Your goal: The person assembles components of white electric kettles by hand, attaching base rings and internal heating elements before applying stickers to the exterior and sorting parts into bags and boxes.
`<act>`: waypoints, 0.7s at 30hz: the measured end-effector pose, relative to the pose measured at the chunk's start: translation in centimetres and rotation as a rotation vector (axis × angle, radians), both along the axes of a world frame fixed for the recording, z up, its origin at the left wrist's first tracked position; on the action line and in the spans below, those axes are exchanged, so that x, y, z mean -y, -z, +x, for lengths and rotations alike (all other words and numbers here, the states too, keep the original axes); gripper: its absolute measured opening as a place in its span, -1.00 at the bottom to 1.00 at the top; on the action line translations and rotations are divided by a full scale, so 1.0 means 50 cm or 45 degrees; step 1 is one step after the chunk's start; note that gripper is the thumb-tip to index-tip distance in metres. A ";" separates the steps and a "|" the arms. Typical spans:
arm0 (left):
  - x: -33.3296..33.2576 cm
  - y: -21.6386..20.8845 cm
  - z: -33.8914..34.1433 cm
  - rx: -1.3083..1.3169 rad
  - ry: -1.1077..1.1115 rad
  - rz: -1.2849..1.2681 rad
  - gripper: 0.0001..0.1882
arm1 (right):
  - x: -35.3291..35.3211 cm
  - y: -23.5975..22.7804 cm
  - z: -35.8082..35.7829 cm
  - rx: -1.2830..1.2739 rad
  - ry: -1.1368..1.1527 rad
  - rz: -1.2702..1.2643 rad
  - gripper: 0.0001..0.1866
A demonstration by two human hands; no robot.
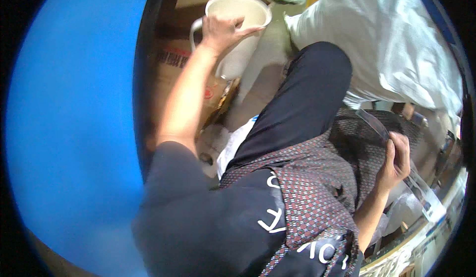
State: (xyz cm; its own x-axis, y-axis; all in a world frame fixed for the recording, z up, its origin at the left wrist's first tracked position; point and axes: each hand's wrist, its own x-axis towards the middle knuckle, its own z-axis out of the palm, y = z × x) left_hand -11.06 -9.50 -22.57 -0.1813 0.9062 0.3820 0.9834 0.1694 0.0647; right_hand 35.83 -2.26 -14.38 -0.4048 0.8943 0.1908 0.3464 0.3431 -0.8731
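Observation:
Up at the top middle, my left hand grips the near rim of a white plastic pitcher with a side handle. The fingers are closed over its edge, and its wide mouth faces up. The inside looks pale; I cannot tell what it holds. On the right side, my right hand pinches a narrow clear plastic strip between thumb and fingers. One end sticks out above the hand. Another clear strip-like piece shows below it; I cannot tell whether it is the same one.
A large blue surface fills the left. Brown cardboard boxes stand beside the pitcher. A big white sack bulges at the upper right. My bent knee and patterned apron lie between my hands. Clutter lines the lower right.

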 end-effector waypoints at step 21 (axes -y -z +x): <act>0.097 -0.315 0.546 0.428 1.507 0.185 -0.63 | 0.125 0.030 0.002 -0.336 0.397 0.482 -0.21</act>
